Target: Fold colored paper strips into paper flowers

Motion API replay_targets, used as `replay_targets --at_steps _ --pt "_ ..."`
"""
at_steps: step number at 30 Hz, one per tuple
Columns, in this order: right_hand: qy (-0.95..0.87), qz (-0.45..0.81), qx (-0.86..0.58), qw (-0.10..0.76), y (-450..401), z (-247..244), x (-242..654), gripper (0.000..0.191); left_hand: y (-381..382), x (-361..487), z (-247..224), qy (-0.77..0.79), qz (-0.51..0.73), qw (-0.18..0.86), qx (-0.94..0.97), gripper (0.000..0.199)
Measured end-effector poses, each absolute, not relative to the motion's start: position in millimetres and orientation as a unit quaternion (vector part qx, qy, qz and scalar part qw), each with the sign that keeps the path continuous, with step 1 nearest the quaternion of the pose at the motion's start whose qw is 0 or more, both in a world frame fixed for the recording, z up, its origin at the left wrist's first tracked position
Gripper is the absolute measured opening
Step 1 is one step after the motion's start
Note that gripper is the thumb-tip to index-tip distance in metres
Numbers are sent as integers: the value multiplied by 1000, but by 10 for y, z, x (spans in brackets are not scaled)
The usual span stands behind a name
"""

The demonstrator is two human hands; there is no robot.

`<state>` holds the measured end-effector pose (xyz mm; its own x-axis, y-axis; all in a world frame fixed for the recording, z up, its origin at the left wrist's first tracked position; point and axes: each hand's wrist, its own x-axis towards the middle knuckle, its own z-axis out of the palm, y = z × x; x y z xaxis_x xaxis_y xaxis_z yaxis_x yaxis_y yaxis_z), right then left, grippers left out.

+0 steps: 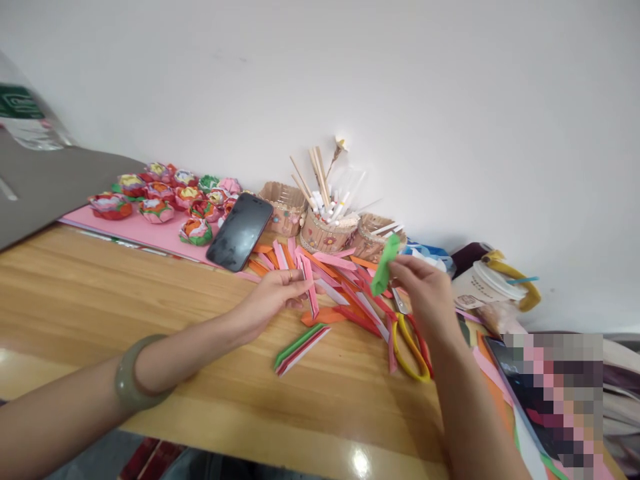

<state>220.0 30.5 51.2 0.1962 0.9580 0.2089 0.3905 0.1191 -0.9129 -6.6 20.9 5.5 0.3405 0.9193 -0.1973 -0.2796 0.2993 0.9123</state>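
Between the thumb and fingers of my left hand [281,293] is a folded pink paper strip [309,288], held upright above the table. My right hand [423,283] pinches a folded green paper piece [385,265], raised a little higher and to the right. Below my left hand lies a small stack of folded strips [301,349] in green, red and white. Behind both hands spreads a pile of orange, pink and red folded strips [345,277]. Scissors with yellow handles [411,350] rest just under my right hand, partly covered by it.
Folded paper flowers [160,190] stand on a pink sheet [135,230] at the left. A black phone [240,231] leans near woven baskets [327,233], one holding sticks and pens. At the right are a white cup [483,285] and another phone [520,393]. A wall rises behind.
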Motion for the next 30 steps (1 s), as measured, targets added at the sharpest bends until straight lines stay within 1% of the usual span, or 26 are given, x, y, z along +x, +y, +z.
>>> replay_targets --at_steps 2,4,7,9,15,19,22,26,30 --pt "-601 372 -546 450 194 488 1942 13 208 -60 47 372 423 708 426 17" --pt "-629 429 -498 416 108 424 1732 17 205 -54 46 356 420 714 432 17" --pt "-651 441 -469 403 56 306 1578 20 200 -48 53 340 405 729 434 19" --pt "-664 416 -479 396 56 257 1561 19 200 -48 53 336 398 732 439 21" --pt "-703 288 -524 385 54 270 1570 13 215 -52 17 355 392 705 474 20" --pt "-708 260 -536 378 40 263 1538 10 211 -47 18 353 388 701 482 22" --pt "-713 240 -539 378 32 233 1506 2 200 -32 18 349 393 711 467 20" --pt "-731 198 -525 389 14 188 1487 8 186 -11 3 339 407 726 438 20" --pt "-766 190 -477 386 6 165 1501 16 176 -10 23 347 421 736 401 20"
